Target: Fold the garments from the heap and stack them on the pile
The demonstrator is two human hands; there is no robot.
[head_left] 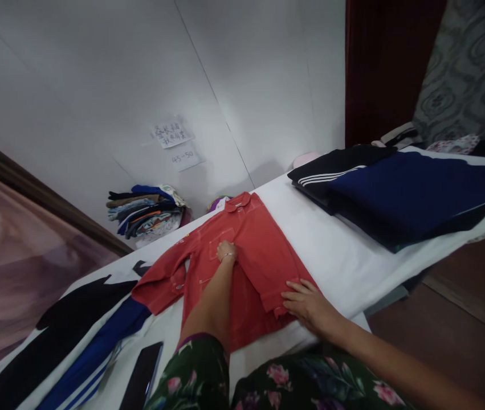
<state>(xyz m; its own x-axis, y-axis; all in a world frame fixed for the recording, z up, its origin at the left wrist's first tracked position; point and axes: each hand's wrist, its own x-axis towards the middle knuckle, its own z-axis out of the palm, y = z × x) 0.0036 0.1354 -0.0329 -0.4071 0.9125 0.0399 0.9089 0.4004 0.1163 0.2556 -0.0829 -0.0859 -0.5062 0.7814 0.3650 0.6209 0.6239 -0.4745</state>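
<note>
A red collared long-sleeved jacket with pale stitching and chest pockets lies on the white-covered table, one sleeve laid across its front. My left hand, a thin bracelet at its wrist, is closed on the cloth near the chest pocket; its fingertips are partly hidden. Flat against the cuff end of the folded sleeve rests my right hand, fingers spread. The other sleeve stretches out to the left.
Dark blue and black garments are stacked on the right. A pile of folded clothes stands by the wall, below paper notes. Black and blue striped clothing and a phone lie at the left front.
</note>
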